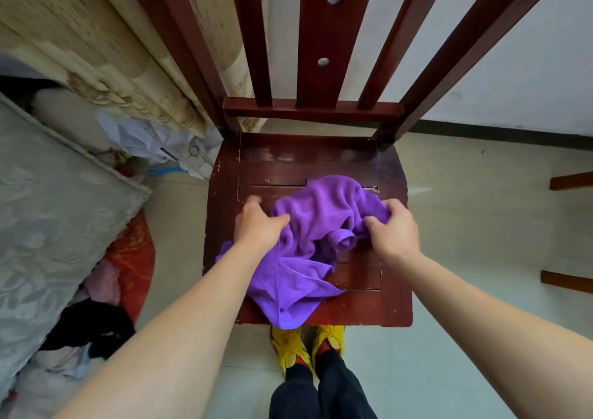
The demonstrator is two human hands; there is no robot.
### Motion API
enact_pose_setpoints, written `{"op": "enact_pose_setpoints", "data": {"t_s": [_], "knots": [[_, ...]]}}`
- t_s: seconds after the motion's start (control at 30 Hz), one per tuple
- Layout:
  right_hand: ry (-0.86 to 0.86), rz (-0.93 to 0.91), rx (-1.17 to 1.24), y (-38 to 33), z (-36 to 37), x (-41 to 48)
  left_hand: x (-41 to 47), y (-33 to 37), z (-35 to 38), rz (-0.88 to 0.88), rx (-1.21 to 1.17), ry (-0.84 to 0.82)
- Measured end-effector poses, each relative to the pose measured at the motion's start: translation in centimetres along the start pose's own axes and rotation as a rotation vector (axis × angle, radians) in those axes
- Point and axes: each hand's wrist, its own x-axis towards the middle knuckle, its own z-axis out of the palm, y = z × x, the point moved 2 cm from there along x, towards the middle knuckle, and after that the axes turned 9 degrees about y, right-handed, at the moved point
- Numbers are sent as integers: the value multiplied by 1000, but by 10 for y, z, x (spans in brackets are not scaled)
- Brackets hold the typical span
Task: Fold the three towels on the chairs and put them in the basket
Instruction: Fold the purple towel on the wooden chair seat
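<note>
A crumpled purple towel point(316, 226) lies on the seat of a dark red wooden chair point(301, 158), with one corner hanging over the seat's front edge. My left hand point(256, 224) pinches the towel's left side between thumb and fingers. My right hand point(393, 229) grips a bunch of cloth at the towel's right side. Both hands rest low over the seat. No basket and no other towel is in view.
The chair's slatted back point(321, 49) rises straight ahead. A patterned curtain point(96, 49) and a grey mattress point(48, 210) with piled clothes point(106, 306) stand at the left. Parts of another chair point(571, 181) show at the right edge. My feet point(308, 345) are under the seat's front.
</note>
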Motion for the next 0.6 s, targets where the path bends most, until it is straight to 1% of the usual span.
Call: {"op": "enact_pose_setpoints", "data": {"t_s": [0.03,0.1,0.17,0.23,0.3,0.33,0.4,0.5,0.57,0.6], "knots": [[59,-40,43,-6,-7,0,-4,-5,2,-25,14,-18],[159,-84,134,-18,-24,3,-15,-15,1,-9,59,-12],[214,-87,213,-28,-35,11,-22,-25,-4,18,89,14],[219,-77,293,-33,-38,18,-24,-29,-8,42,155,-11],[161,-54,333,-33,-37,22,-20,-31,-7,66,212,-80],[129,-28,326,-29,-33,24,-18,-28,-6,86,206,-106],[98,67,334,-16,-25,26,-14,-17,-5,117,153,-93],[83,323,452,1,-11,27,-9,4,-1,105,12,-8],[-2,456,563,8,-2,26,-1,9,8,76,-96,36],[-71,481,616,8,2,23,2,9,13,66,-121,33]]}}
